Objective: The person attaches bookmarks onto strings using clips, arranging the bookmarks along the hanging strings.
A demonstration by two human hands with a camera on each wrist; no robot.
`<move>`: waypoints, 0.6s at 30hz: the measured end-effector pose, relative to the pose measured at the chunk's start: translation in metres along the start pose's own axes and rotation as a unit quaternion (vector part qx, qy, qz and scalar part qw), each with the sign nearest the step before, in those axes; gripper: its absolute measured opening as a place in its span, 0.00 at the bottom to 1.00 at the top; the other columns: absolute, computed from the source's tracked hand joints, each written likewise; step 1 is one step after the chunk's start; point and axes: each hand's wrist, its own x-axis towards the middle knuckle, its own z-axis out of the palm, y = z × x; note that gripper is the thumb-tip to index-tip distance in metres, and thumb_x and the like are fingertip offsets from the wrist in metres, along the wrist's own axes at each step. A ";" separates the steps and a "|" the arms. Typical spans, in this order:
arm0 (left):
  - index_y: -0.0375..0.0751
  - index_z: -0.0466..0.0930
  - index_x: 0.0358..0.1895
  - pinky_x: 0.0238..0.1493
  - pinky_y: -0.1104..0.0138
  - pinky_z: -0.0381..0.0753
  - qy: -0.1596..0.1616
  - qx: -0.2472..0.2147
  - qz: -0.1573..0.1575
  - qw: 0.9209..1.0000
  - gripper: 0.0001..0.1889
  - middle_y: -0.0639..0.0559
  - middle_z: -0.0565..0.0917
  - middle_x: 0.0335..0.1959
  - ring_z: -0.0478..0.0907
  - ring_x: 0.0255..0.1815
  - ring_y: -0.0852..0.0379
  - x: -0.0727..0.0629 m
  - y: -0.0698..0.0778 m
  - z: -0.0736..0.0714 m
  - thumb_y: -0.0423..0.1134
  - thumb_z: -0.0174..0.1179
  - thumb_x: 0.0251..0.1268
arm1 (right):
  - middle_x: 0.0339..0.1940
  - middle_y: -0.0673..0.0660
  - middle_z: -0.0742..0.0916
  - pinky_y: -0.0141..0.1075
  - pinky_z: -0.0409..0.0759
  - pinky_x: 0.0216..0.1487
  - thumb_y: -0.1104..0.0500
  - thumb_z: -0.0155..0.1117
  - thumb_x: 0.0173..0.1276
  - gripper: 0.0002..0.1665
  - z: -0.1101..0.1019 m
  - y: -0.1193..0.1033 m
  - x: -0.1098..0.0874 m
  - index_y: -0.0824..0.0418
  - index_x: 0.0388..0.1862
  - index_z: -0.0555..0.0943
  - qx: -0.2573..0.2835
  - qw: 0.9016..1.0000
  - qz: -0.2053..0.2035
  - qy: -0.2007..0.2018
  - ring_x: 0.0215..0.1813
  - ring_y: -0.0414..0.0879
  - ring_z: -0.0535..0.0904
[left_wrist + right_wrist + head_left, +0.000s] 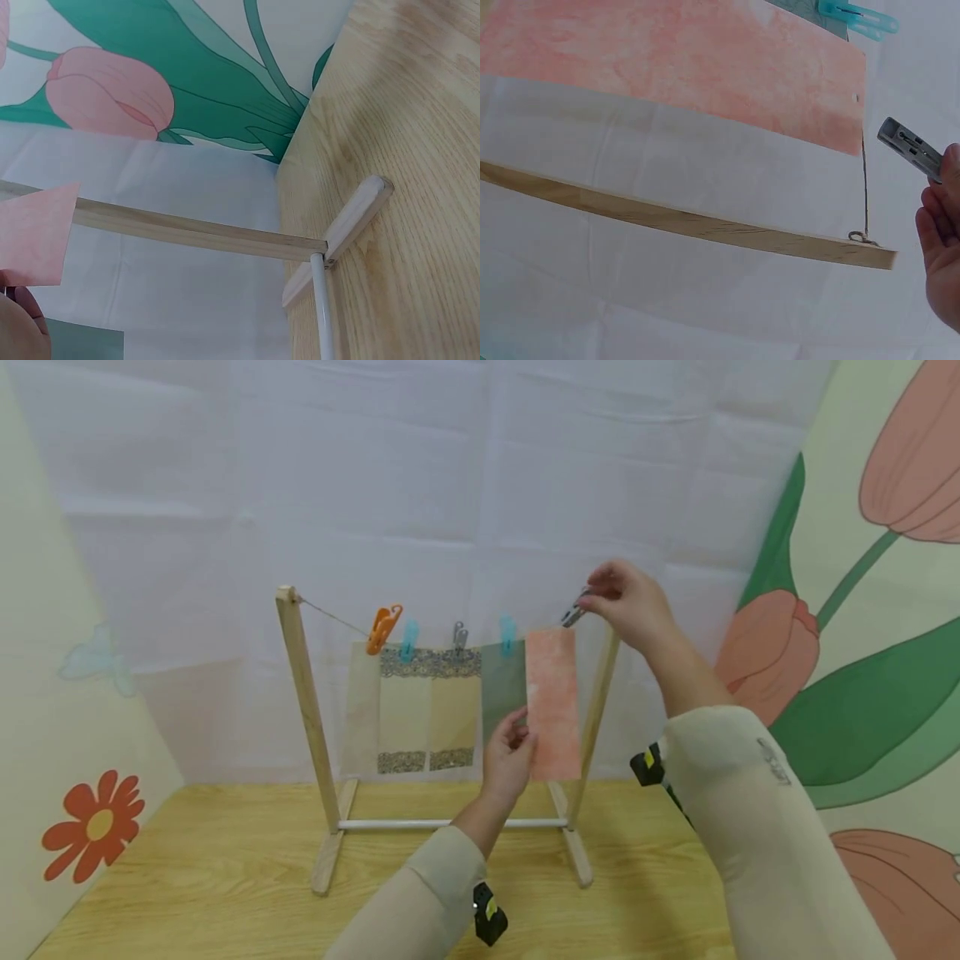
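A pink marbled sheet of paper point(553, 706) stands upright at the right end of the string. My left hand point(507, 762) pinches its left edge, thumb in front; the wrist view catches only part of that hand point(22, 328). Above the sheet's top edge, my right hand point(628, 603) grips a grey clothes peg point(910, 148) between thumb and fingers. In the right wrist view a small gap shows between the peg and the paper's top. Beside the pink sheet hangs a grey-green sheet point(501, 685) under a light blue peg point(507, 635).
Further left, cream and lace-patterned papers point(405, 714) hang from an orange peg point(384, 628), a blue peg point(408, 641) and a grey peg point(460, 637). The string point(865, 187) is tied to wooden posts point(306, 710), joined low by a white rod point(397, 824), on a wooden table point(225, 860).
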 end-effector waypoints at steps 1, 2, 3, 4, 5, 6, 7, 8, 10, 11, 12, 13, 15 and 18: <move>0.36 0.77 0.60 0.31 0.76 0.73 0.000 0.003 0.001 1.000 0.20 0.38 0.81 0.40 0.70 0.33 0.62 0.001 0.001 0.000 0.24 0.56 0.65 | 0.50 0.65 0.86 0.39 0.75 0.50 0.57 0.67 0.67 0.16 0.001 -0.002 0.001 0.63 0.48 0.75 -0.009 1.000 -0.004 0.002 0.53 0.53 0.80; 0.36 0.77 0.60 0.31 0.76 0.72 0.001 0.002 0.002 1.000 0.20 0.38 0.81 0.40 0.70 0.33 0.62 0.001 0.001 0.001 0.25 0.56 0.65 | 0.49 0.65 0.85 0.41 0.75 0.50 0.57 0.67 0.67 0.15 0.001 -0.003 0.002 0.63 0.45 0.75 -0.018 1.000 -0.007 0.005 0.52 0.54 0.80; 0.36 0.77 0.60 0.31 0.76 0.72 0.001 0.004 0.001 1.000 0.20 0.38 0.81 0.40 0.70 0.33 0.62 0.002 0.002 0.001 0.25 0.56 0.65 | 0.48 0.65 0.85 0.43 0.75 0.50 0.57 0.67 0.67 0.14 0.002 -0.005 0.003 0.63 0.43 0.74 -0.027 1.000 -0.011 0.004 0.52 0.55 0.80; 0.36 0.77 0.60 0.31 0.76 0.72 0.001 0.005 0.004 1.000 0.20 0.38 0.81 0.40 0.70 0.33 0.62 0.002 0.003 0.002 0.25 0.56 0.65 | 0.48 0.64 0.85 0.45 0.75 0.50 0.57 0.67 0.67 0.13 0.003 -0.006 0.004 0.63 0.42 0.74 -0.035 0.999 -0.014 0.004 0.52 0.55 0.80; 0.36 0.77 0.60 0.30 0.76 0.72 0.001 0.006 0.006 1.000 0.19 0.38 0.81 0.40 0.70 0.33 0.63 0.003 0.004 0.002 0.25 0.56 0.65 | 0.47 0.64 0.85 0.46 0.75 0.49 0.57 0.66 0.68 0.13 0.003 -0.008 0.005 0.63 0.41 0.73 -0.043 0.999 -0.017 0.002 0.51 0.56 0.80; 0.36 0.77 0.59 0.30 0.76 0.72 0.001 0.008 0.009 1.000 0.19 0.38 0.81 0.40 0.70 0.32 0.63 0.003 0.004 0.003 0.25 0.56 0.65 | 0.47 0.65 0.84 0.47 0.75 0.49 0.57 0.66 0.68 0.13 0.004 -0.009 0.006 0.63 0.40 0.73 -0.049 0.999 -0.019 0.002 0.51 0.56 0.80; 0.35 0.77 0.59 0.30 0.76 0.72 0.000 0.009 0.014 1.000 0.19 0.37 0.81 0.40 0.70 0.32 0.63 0.003 0.004 0.003 0.25 0.56 0.65 | 0.47 0.65 0.84 0.47 0.75 0.49 0.57 0.66 0.68 0.13 0.005 -0.010 0.007 0.63 0.40 0.73 -0.054 0.998 -0.020 -0.001 0.52 0.57 0.80; 0.35 0.77 0.59 0.30 0.76 0.72 0.000 0.008 0.016 1.000 0.19 0.37 0.81 0.40 0.70 0.32 0.63 0.004 0.004 0.004 0.24 0.56 0.64 | 0.47 0.66 0.84 0.47 0.75 0.49 0.58 0.65 0.68 0.12 0.005 -0.011 0.008 0.63 0.39 0.72 -0.057 0.998 -0.020 -0.004 0.52 0.57 0.80; 0.34 0.77 0.59 0.30 0.76 0.71 0.000 0.012 0.020 1.000 0.19 0.37 0.81 0.39 0.70 0.32 0.63 0.004 0.003 0.004 0.24 0.56 0.64 | 0.47 0.67 0.85 0.47 0.75 0.48 0.59 0.66 0.68 0.13 0.006 -0.012 0.011 0.64 0.38 0.72 -0.062 0.998 -0.022 -0.008 0.52 0.58 0.81; 0.34 0.77 0.59 0.31 0.75 0.71 -0.001 0.012 0.021 1.000 0.19 0.36 0.81 0.39 0.70 0.32 0.63 0.004 0.003 0.005 0.24 0.56 0.64 | 0.47 0.67 0.85 0.47 0.75 0.48 0.59 0.66 0.67 0.13 0.006 -0.013 0.012 0.64 0.37 0.71 -0.066 0.997 -0.024 -0.009 0.52 0.58 0.81; 0.34 0.77 0.59 0.31 0.75 0.71 0.000 0.013 0.022 1.000 0.19 0.36 0.81 0.39 0.70 0.32 0.63 0.004 0.003 0.005 0.24 0.56 0.64 | 0.47 0.67 0.85 0.46 0.75 0.48 0.60 0.67 0.67 0.13 0.007 -0.013 0.014 0.64 0.37 0.71 -0.069 0.997 -0.026 -0.010 0.51 0.58 0.81; 0.34 0.77 0.59 0.31 0.75 0.71 0.000 0.013 0.023 1.000 0.19 0.35 0.81 0.39 0.70 0.32 0.62 0.004 0.003 0.005 0.24 0.56 0.64 | 0.47 0.67 0.86 0.46 0.75 0.48 0.60 0.67 0.67 0.13 0.007 -0.014 0.015 0.64 0.36 0.71 -0.071 0.997 -0.028 -0.011 0.51 0.58 0.81; 0.34 0.77 0.59 0.32 0.75 0.71 0.001 0.017 0.024 1.000 0.19 0.35 0.81 0.39 0.70 0.32 0.62 0.003 0.003 0.005 0.24 0.56 0.64 | 0.46 0.67 0.86 0.45 0.74 0.47 0.61 0.68 0.65 0.13 0.007 -0.014 0.016 0.64 0.34 0.71 -0.075 0.997 -0.033 -0.012 0.50 0.58 0.82; 0.34 0.77 0.58 0.33 0.74 0.71 0.004 0.024 0.024 0.999 0.19 0.35 0.82 0.40 0.70 0.33 0.61 0.002 0.004 0.005 0.25 0.56 0.65 | 0.44 0.66 0.86 0.44 0.73 0.46 0.61 0.68 0.65 0.14 0.008 -0.016 0.017 0.64 0.33 0.71 -0.084 0.996 -0.040 -0.010 0.48 0.58 0.81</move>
